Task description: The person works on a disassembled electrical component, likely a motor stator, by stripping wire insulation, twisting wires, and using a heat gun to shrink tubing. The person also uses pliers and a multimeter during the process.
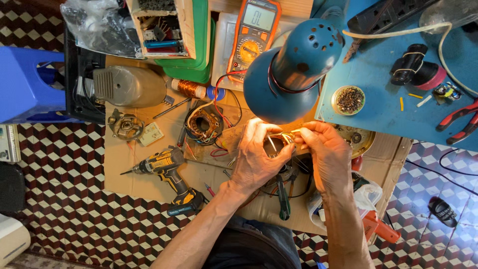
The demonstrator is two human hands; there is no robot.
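Note:
Under the blue desk lamp [291, 74], my left hand [256, 157] and my right hand [323, 152] meet around a small round metal part [280, 143] with thin wires. The left hand cups it from the left. The right hand's fingertips pinch a wire at its upper edge. Much of the part is hidden by my fingers. Pliers with dark handles [284, 192] lie just below my hands on the cardboard sheet [124, 172].
A yellow cordless drill [167, 174] lies left of my arms. A copper-wound motor stator [203, 123], a copper wire spool [188, 88] and an orange multimeter [253, 35] sit further back. Red pliers [460, 122] rest on the blue table [383, 107]; a blue stool [25, 84] stands at left.

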